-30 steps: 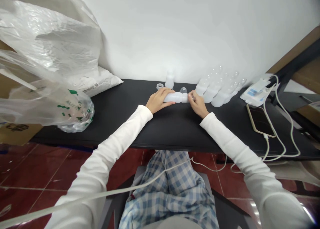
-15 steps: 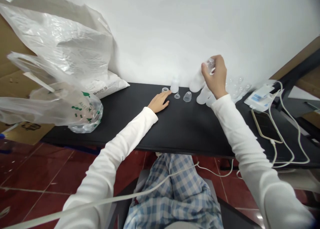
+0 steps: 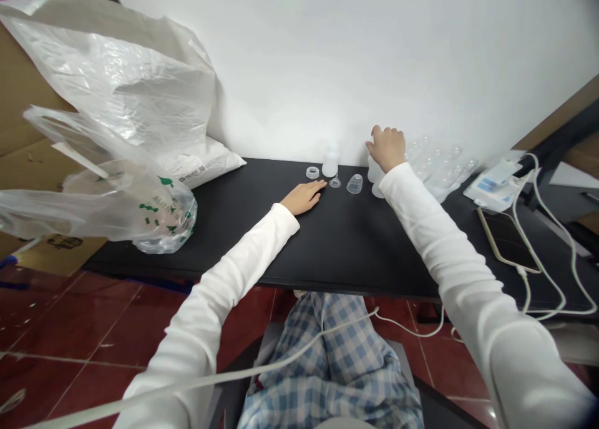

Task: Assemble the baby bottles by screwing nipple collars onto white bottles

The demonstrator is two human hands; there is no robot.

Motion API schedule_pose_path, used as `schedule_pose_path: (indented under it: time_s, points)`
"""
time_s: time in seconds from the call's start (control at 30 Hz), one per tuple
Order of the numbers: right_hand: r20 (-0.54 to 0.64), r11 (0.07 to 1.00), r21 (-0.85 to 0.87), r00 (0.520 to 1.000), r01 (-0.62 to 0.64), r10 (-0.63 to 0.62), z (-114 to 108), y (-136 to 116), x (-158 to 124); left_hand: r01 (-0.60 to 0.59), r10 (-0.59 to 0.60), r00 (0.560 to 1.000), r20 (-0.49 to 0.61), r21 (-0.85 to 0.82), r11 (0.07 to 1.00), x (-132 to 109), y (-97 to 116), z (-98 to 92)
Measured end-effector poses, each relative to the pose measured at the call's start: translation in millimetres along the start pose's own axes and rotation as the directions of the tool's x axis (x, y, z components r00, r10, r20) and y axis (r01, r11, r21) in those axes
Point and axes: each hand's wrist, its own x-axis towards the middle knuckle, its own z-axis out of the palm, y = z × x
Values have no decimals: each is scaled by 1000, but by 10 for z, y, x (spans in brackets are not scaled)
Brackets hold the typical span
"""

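My left hand (image 3: 303, 198) lies flat on the black table, fingers stretched out and nothing held. Just beyond its fingertips are a clear ring collar (image 3: 312, 172), a frosted white baby bottle (image 3: 330, 162) standing upright, and a small clear teat (image 3: 335, 182). A clear domed cap (image 3: 354, 183) stands farther right. My right hand (image 3: 389, 148) has its fingers curled down over the group of frosted bottles (image 3: 373, 170) by the wall. My fingers and palm hide whatever is in that grip. Some of these bottles are covered by my hand and sleeve.
Several clear domed caps (image 3: 437, 163) are heaped right of my right wrist. Beyond them lie a blue-and-white packet (image 3: 495, 182), a phone (image 3: 508, 238) and white cables (image 3: 559, 229). A white sack (image 3: 154, 85) and a clear plastic bag (image 3: 163, 223) fill the left end.
My right hand has come down and slightly left from above the bottles, where it held a clear piece that no longer shows. My left hand stays flat; the view has shifted a little.
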Motion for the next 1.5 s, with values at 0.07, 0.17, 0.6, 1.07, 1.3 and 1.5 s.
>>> schedule_pose_path:
  time_s: [0.07, 0.17, 0.6, 1.07, 1.3, 1.5]
  points:
    - [-34, 999, -33, 999, 13, -14, -4, -29, -41, 24, -25, 1000, 19, 11, 1000, -2, 16, -7]
    - [-38, 996, -84, 999, -29, 25, -12, -107, -39, 38, -38, 999, 27, 13, 999, 0, 20, -8]
    - [-88, 994, -82, 993, 72, -79, -382, -472, -309, 204, -192, 960, -204, 39, 978, -36, 111, -68]
    - [285, 953, 21, 912, 302, -295, -4, -935, -1360, 248, -242, 941, -238, -5, 969, -27, -7, 61]
    - [323, 952, 17, 900, 305, -294, 83, -919, -1347, 237, -244, 958, -148, -64, 969, -12, -80, 80]
    - [199, 930, 25, 910, 366, -363, -100, -917, -1258, 178, -175, 959, -224, -8, 984, -22, 36, 1]
